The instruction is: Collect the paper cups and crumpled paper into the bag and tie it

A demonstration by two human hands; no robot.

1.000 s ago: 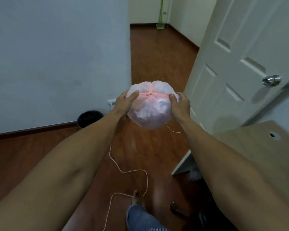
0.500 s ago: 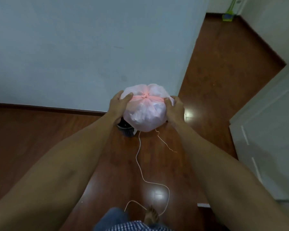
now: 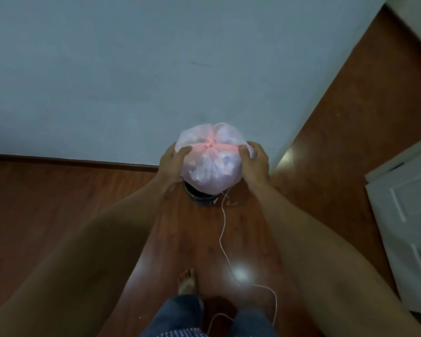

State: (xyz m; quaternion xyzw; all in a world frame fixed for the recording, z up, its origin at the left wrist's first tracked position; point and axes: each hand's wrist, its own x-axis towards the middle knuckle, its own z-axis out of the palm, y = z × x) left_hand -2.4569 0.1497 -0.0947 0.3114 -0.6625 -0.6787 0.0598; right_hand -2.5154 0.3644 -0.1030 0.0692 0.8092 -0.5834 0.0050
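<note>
A pale wall (image 3: 156,69) fills the upper view and is met by a dark baseboard (image 3: 71,162) at the reddish wood floor (image 3: 58,203). An open strip of floor is seen at the wall's right edge; a white door (image 3: 408,215) stands at far right. The knotted pink bag (image 3: 212,166) is held in the air between both hands, above a dark bin (image 3: 201,198) on the floor. The left hand (image 3: 171,164) and right hand (image 3: 255,164) are curled against its sides, thumbs on top. A thin string (image 3: 223,229) trails from the bag to the floor beside a bare foot (image 3: 187,280).
</note>
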